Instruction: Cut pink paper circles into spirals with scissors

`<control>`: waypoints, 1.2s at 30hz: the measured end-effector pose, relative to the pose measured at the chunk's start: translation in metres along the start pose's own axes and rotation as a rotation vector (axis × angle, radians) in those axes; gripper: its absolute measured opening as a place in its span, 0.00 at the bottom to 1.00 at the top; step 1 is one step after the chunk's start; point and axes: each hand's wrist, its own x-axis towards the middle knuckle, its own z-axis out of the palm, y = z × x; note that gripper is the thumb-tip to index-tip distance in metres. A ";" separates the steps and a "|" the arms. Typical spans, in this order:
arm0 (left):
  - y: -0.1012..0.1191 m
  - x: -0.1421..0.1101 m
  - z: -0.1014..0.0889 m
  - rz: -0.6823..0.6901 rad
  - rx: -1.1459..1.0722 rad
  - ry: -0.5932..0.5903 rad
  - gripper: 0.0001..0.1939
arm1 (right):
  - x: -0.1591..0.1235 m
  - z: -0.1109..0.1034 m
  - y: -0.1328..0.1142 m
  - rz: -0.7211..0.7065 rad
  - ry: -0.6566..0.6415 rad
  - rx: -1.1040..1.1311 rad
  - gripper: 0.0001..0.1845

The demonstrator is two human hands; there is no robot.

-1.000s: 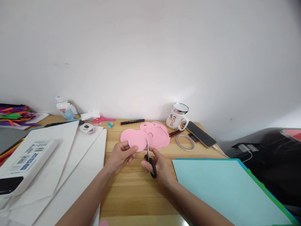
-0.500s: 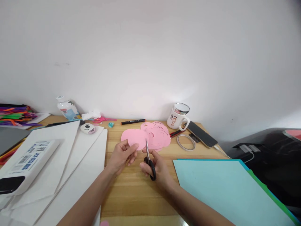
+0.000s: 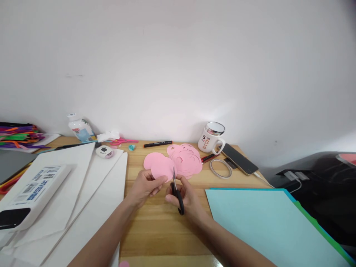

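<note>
My left hand (image 3: pixel 148 185) pinches a round piece of pink paper (image 3: pixel 162 168) by its lower left edge, thumb on top. Black-handled scissors (image 3: pixel 178 198) are in my right hand (image 3: pixel 187 198), with fingers through the handles. Their blades point away from me and lie at the right edge of the held paper. Another pink paper round (image 3: pixel 150 158) shows behind its left side. Just beyond and to the right lies a pile of pink paper pieces (image 3: pixel 189 159) with cut-out holes.
At the back stand a white mug (image 3: pixel 208 140) and a white bottle (image 3: pixel 81 128), with a black marker (image 3: pixel 158 144) between them. A phone (image 3: pixel 239 159) and a tape ring (image 3: pixel 220 168) lie right. Light blue sheets (image 3: pixel 267 218) and white sheets (image 3: pixel 102 207) flank my arms.
The held pink paper has shifted slightly right and toward me, along with my left hand. The scissors' handles have drawn closer together.
</note>
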 end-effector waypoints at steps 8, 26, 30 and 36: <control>0.000 0.000 0.000 0.003 0.013 0.004 0.16 | 0.000 0.000 0.002 0.004 0.009 -0.015 0.32; 0.006 -0.001 0.002 0.023 -0.052 0.033 0.18 | -0.003 0.003 -0.001 0.060 0.049 -0.097 0.24; 0.005 -0.001 0.001 0.006 -0.097 0.003 0.18 | -0.003 0.004 0.000 0.056 0.056 -0.105 0.24; 0.004 -0.001 0.001 -0.001 -0.050 0.028 0.16 | -0.002 0.004 -0.001 0.059 0.043 -0.070 0.27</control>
